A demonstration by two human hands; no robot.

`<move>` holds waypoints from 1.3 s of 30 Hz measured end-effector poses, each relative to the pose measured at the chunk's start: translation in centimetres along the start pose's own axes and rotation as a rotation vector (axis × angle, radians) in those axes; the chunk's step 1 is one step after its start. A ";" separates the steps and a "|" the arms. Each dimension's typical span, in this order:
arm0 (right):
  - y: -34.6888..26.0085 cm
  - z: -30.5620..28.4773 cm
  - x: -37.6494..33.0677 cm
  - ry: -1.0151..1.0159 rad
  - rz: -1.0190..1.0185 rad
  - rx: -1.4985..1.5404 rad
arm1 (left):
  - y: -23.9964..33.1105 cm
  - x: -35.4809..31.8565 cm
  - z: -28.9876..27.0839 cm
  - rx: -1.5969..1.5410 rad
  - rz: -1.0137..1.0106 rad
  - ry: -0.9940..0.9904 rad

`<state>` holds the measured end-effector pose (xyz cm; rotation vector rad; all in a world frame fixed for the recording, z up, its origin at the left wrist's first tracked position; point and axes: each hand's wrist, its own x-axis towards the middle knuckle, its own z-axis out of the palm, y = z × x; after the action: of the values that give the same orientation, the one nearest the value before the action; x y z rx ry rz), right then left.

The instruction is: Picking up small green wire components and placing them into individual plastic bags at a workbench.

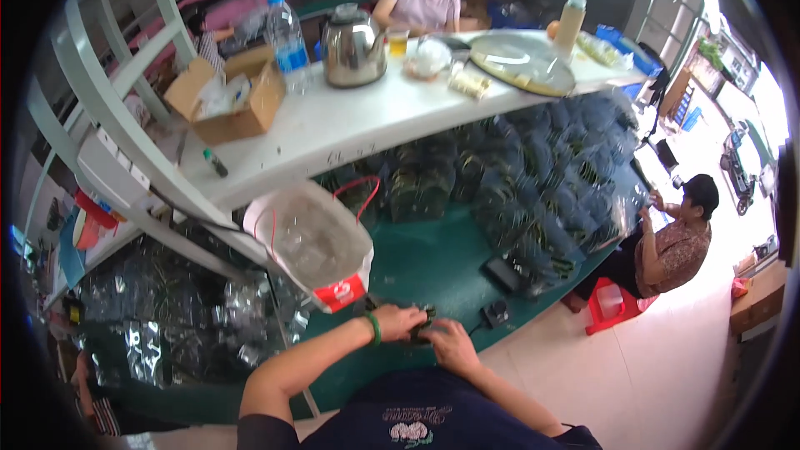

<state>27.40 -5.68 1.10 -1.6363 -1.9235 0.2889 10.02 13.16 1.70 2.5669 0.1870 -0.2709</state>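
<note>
While both hands meet low in the middle of the frame, the left hand (pixel 400 319) and right hand (pixel 450 342) close their fingers on a small dark part (pixel 422 325), pinching it between them just above the green counter (pixel 433 267). A green band (pixel 374 327) circles the left wrist. Just up-left sits a clear plastic bag (pixel 312 242) with a red-and-white edge. Bundles of dark goods (pixel 542 183) pile toward the right, under a white shelf (pixel 350 125) carrying a steel kettle (pixel 352 48).

Dark navy short-sleeved shirt (pixel 425 425) with a pale chest print; green wristband (pixel 374 328) on the left wrist.
</note>
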 end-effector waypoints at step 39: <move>-25.6 -28.6 9.7 1.434 -1.813 0.691 | 5.2 -10.3 5.1 0.111 -0.377 0.870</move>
<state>21.63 -7.98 40.16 0.6716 -1.0856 -0.6934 0.25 5.29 2.47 2.5695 0.9908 0.7404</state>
